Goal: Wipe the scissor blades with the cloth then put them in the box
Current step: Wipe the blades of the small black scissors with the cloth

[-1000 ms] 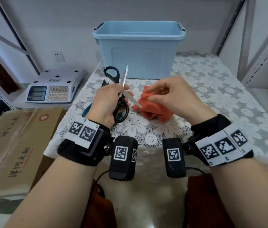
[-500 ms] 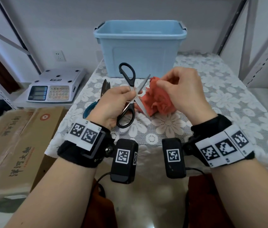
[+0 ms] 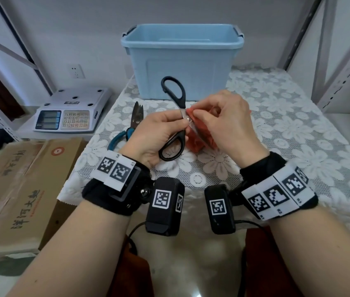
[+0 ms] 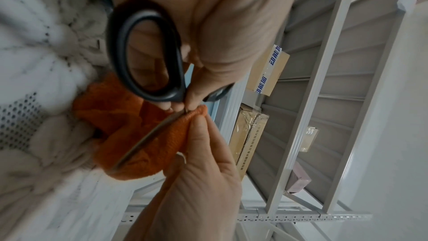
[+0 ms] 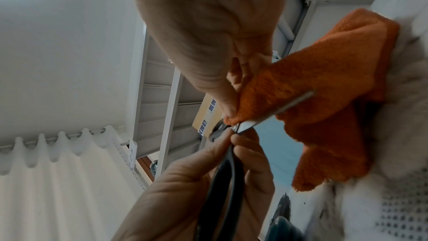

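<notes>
Black-handled scissors [image 3: 175, 97] are spread wide open above the table. My left hand [image 3: 161, 129] pinches them near the pivot, one handle loop [image 4: 148, 58] hanging below my palm. An orange cloth [image 3: 199, 136] is folded over one blade [image 4: 148, 136], and my right hand [image 3: 223, 123] pinches the cloth around that blade close to the pivot. The blade's steel edge [image 5: 291, 105] shows against the cloth [image 5: 324, 98]. A light blue plastic box [image 3: 182, 58] stands open at the back of the table, behind both hands.
A second pair of shears with teal handles [image 3: 131, 123] lies on the lace tablecloth [image 3: 287, 125] left of my hands. A white weighing scale [image 3: 71, 112] sits on a lower shelf to the left, cardboard boxes [image 3: 15, 189] below it. Metal rack posts [image 3: 328, 46] rise at right.
The scissors have been turned so one handle points up toward the box. My right hand lifted the cloth off the table and closed it over a blade beside my left fingers.
</notes>
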